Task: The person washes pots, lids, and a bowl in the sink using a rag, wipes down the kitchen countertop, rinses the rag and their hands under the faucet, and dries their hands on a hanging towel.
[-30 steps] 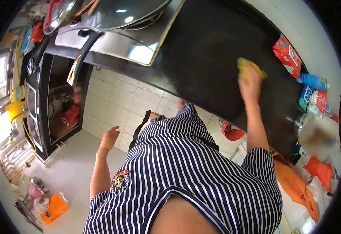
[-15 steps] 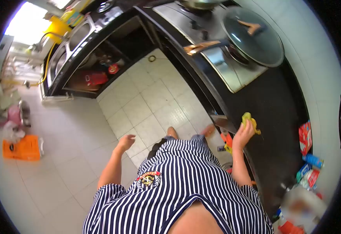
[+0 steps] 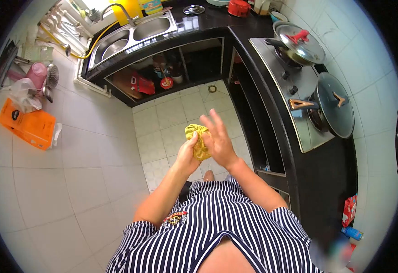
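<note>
A bunched yellow cloth (image 3: 200,149) is in front of my body, above the tiled floor. My left hand (image 3: 188,157) grips it from the left, with the thumb up along its side. On the other side is my right hand (image 3: 221,144), its fingers stretched out and spread. The right thumb side overlaps the cloth, and I cannot tell whether it presses on it.
To the right runs a black counter (image 3: 319,182) with a gas stove (image 3: 294,100), a lidded frying pan (image 3: 333,107) and a lidded pot (image 3: 299,43). A double sink (image 3: 151,28) stands at the back left. An orange bag (image 3: 28,125) hangs on the left wall.
The yellow cloth went from my right hand over the counter to my left hand in front of my body. Both hands came together, and the right one opened. The view swung right.
</note>
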Demonstrator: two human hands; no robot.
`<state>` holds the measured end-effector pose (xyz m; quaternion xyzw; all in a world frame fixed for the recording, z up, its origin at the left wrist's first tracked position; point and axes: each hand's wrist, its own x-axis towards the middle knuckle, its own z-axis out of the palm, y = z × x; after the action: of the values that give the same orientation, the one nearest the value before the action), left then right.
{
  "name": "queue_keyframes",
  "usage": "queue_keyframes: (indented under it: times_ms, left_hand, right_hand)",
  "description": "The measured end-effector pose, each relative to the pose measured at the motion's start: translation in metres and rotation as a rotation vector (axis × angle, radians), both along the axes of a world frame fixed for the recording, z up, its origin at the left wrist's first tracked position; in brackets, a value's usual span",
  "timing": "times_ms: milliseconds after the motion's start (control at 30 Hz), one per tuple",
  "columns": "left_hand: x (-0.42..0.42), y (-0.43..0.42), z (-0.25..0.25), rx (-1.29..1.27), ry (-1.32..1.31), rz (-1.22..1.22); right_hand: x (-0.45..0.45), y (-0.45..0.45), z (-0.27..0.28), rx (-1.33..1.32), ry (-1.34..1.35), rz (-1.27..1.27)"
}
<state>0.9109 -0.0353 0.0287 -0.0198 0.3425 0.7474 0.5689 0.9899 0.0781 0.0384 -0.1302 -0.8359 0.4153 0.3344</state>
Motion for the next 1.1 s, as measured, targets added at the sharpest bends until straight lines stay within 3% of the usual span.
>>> queue_keyframes:
  times_ms: [33, 67, 133, 200, 267, 300, 367, 400, 433, 467, 600, 667, 767, 800, 833, 867, 900, 933, 1000, 1033, 1100]
  left_hand:
    - [-0.009, -0.008, 0.011, 0.013, -0.065, 0.023]
    - [-0.014, -0.013, 0.015, 0.011, -0.066, 0.036]
    - [-0.022, -0.019, 0.021, 0.332, -0.096, -0.171]
    - [-0.014, -0.015, 0.028, 0.223, 0.014, -0.172]
    - [-0.038, -0.024, 0.046, 0.098, 0.346, -0.411]
    - [-0.048, -0.024, 0.049, 0.073, 0.355, -0.370]
    - [-0.069, -0.017, 0.052, -0.368, 1.102, -0.638]
    - [-0.085, -0.009, 0.036, -0.614, 1.467, -0.769]
    - [-0.094, 0.000, -0.013, -0.800, 1.790, -0.870]
    - [-0.102, 0.008, -0.042, -0.913, 1.881, -0.998]
    - [-0.142, 0.035, -0.053, -0.901, 1.652, -1.264]
    - [-0.165, 0.050, -0.027, -0.808, 1.507, -1.294]
    - [-0.185, 0.044, 0.034, -0.622, 1.336, -1.208]
    - [-0.190, 0.039, 0.054, -0.572, 1.340, -1.142]
    - [-0.193, 0.032, 0.070, -0.519, 1.472, -0.958]
    - [-0.197, 0.027, 0.074, -0.527, 1.460, -0.953]
    - [-0.199, 0.022, 0.077, -0.395, 1.482, -0.538]
    - [-0.204, 0.020, 0.083, -0.266, 1.485, -0.129]
    - [-0.220, 0.029, 0.080, -0.027, 0.738, -0.119]
    - [-0.234, 0.026, 0.077, -0.150, 0.713, -0.097]
    - [-0.256, 0.018, 0.079, -0.229, 0.667, 0.061]
  right_hand:
    - [-0.007, -0.003, 0.001, 0.186, -0.048, 0.172]
    - [-0.009, -0.003, 0.000, 0.183, -0.047, 0.184]
    - [-0.016, 0.001, -0.005, -0.070, -0.117, 0.291]
    - [-0.031, 0.024, -0.024, -0.430, -0.093, 0.172]
    - [-0.049, 0.042, -0.007, -0.827, -0.164, -0.055]
    - [-0.055, 0.050, 0.000, -0.758, -0.158, -0.050]
    - [-0.069, 0.041, 0.047, -0.462, -0.176, -0.004]
    - [-0.091, 0.027, 0.059, -0.464, -0.168, 0.030]
    - [-0.109, 0.012, 0.073, -0.120, -0.029, 0.246]
    - [-0.132, -0.003, 0.083, 0.230, 0.123, 0.457]
    - [-0.176, -0.016, 0.068, 0.357, -0.003, 0.722]
    - [-0.194, 0.013, 0.052, 0.106, -0.083, 0.767]
    - [-0.227, 0.057, 0.024, -0.026, -0.194, 0.835]
    - [-0.237, 0.070, 0.020, -0.063, -0.217, 0.833]
    - [-0.248, 0.080, 0.015, -0.100, -0.385, 0.784]
    - [-0.259, 0.093, 0.010, -0.135, -0.546, 0.733]
    - [-0.268, 0.108, -0.015, -0.287, -0.647, 0.675]
    - [-0.269, 0.103, -0.003, -0.282, -0.630, 0.697]
    - [-0.279, 0.073, 0.020, -1.579, -0.574, 0.773]
    - [-0.282, 0.047, 0.003, -1.658, -0.483, 0.674]
    - [-0.295, 0.022, -0.066, -2.014, -0.213, 1.133]
